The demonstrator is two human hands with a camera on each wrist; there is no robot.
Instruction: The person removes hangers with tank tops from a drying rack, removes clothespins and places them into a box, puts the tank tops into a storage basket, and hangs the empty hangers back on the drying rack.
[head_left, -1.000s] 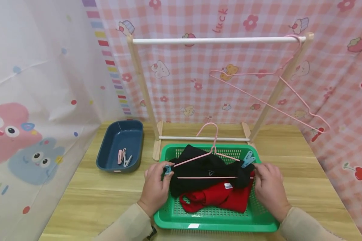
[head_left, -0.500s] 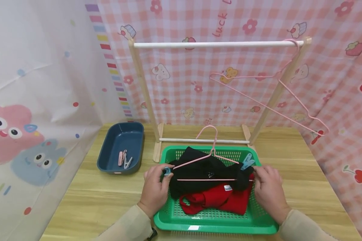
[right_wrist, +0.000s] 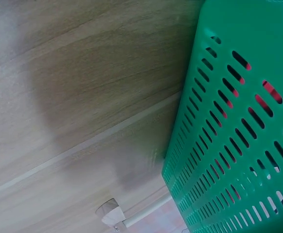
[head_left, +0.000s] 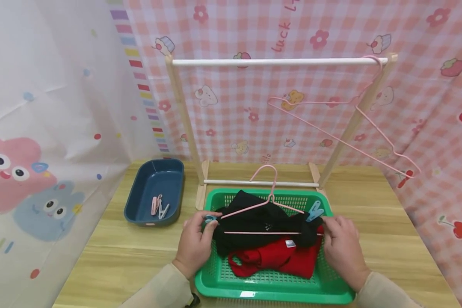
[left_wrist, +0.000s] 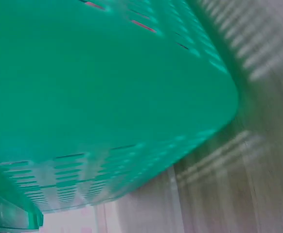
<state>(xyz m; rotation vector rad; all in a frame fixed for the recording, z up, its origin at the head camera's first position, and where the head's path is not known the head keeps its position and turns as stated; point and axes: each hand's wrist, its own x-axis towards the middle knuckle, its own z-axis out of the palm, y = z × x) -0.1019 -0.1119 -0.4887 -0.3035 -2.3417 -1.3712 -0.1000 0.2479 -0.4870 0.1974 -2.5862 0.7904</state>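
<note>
A black garment [head_left: 250, 218] with a small white logo lies bunched over a red garment [head_left: 281, 259] in the green basket [head_left: 277, 293]. A pink hanger [head_left: 250, 210] lies across the black cloth, its hook upward. At its left end my left hand [head_left: 195, 239] pinches a light blue clothespin [head_left: 210, 218], largely covered by the fingers. My right hand [head_left: 343, 248] pinches the edge of the black garment at the right end. Another blue clothespin [head_left: 315, 211] stands clipped on the cloth there. Both wrist views show only the basket's outside walls and the table, no hand.
Behind the basket stands a wooden rack with a white rail [head_left: 277, 62]. A second pink hanger [head_left: 331, 136] hangs from its right end. To the left, a dark blue bin [head_left: 130, 205] contains several pink and white clothespins [head_left: 158, 206] on the wooden table [head_left: 111, 261].
The head view has tilted up a little, so the scene sits lower. My left hand and its clothespin have shifted slightly left; the right hand keeps its hold on the black cloth.
</note>
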